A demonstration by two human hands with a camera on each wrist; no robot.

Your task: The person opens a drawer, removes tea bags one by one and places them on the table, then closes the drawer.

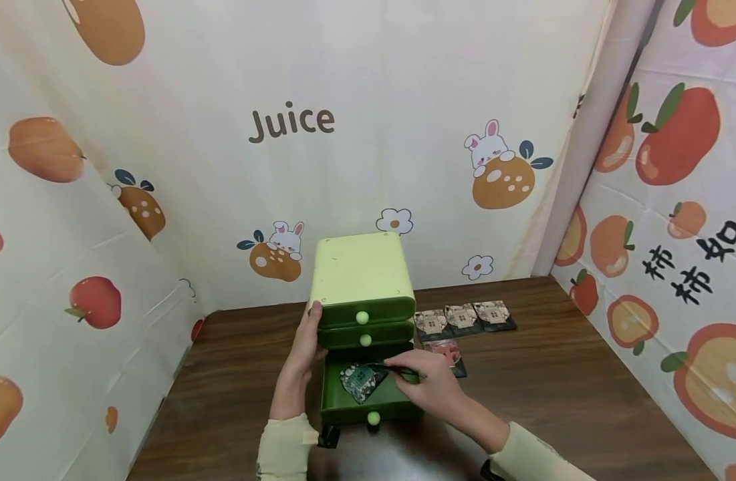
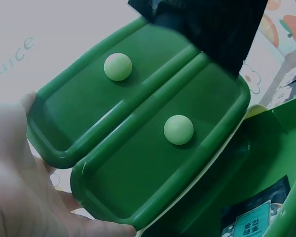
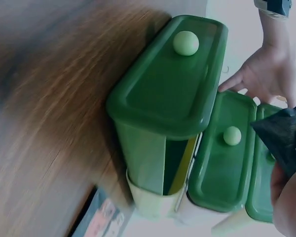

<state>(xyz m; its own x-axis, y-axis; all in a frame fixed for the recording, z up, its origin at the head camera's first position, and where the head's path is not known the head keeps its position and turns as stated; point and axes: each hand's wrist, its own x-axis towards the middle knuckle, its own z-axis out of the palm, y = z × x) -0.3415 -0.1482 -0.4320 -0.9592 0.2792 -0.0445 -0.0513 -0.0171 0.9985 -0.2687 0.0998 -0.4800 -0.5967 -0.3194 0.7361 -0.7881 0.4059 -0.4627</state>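
Note:
A small drawer cabinet (image 1: 364, 267) with a light yellow-green top and green drawer fronts stands on the table. Its bottom drawer (image 1: 343, 401) is pulled out; the upper two are closed. A dark packet with a teal label (image 1: 358, 381) lies in that drawer. My left hand (image 1: 304, 344) rests along the cabinet's left side, fingers extended against it in the right wrist view. Above the pulled-out drawer, my right hand (image 1: 434, 384) pinches another dark packet (image 3: 282, 138) by its edge. Its printed face is hidden from me.
Right of the cabinet, three packets (image 1: 462, 319) lie in a row on the brown wooden table (image 1: 560, 374). A packet with a reddish print (image 1: 444, 350) lies in front of them. Fruit-printed curtains (image 1: 193, 167) hang behind and at both sides.

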